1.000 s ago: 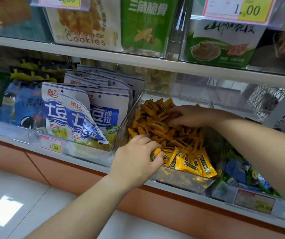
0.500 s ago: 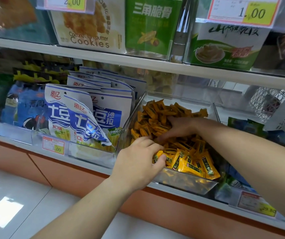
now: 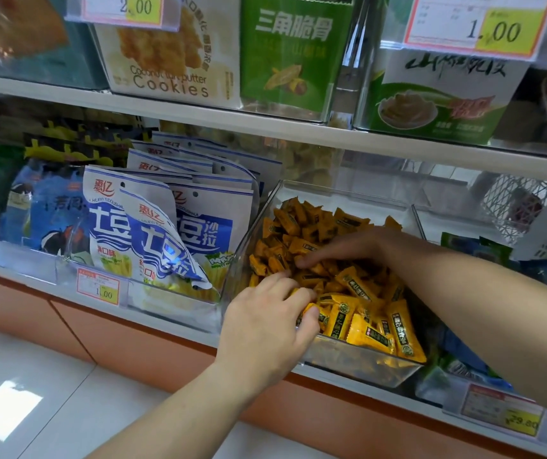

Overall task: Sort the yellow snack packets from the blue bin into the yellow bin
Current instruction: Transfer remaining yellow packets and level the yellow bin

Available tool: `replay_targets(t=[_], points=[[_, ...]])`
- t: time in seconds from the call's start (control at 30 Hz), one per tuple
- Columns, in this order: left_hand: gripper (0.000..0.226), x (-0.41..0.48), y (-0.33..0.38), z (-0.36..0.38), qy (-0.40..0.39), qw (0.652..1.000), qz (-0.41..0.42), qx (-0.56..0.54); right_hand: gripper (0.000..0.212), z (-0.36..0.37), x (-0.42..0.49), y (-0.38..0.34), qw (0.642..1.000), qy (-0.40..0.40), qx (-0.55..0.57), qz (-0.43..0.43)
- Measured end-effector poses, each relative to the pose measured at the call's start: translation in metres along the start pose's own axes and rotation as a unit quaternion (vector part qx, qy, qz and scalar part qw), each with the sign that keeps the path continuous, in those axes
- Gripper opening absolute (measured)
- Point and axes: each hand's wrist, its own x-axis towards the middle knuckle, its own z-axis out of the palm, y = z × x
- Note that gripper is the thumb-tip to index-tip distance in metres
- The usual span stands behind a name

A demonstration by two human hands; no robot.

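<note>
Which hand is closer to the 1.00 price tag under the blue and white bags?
Left. The left hand grips yellow packets at the bin's front corner, just right of the price tag. The right hand is deeper in the bin, farther right.

Head view, close, angled down at shelf (image 3: 172,321).

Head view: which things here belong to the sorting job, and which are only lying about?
Belong to the job: yellow snack packets; the clear bin holding them; left hand, gripping front packets; right hand, fingers among the packets.
Lying about: white-and-blue bags; cookies box; green box; price tags.
</note>
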Motion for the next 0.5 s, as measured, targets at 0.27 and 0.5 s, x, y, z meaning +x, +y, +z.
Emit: replay_targets(t=[0.27, 0.5], points=[[0.03, 0.0029, 0.0017, 0.0019, -0.022, 1.0, -0.011, 0.007, 0.104, -0.0017, 0.004, 0.0089, 0.999, -0.019, 0.041, -0.007], [0.034, 0.0036, 0.0015, -0.0001, -0.042, 0.999, -0.017, 0.008, 0.079, 0.0, 0.0, 0.0079, 0.991, -0.043, 0.122, -0.04]])
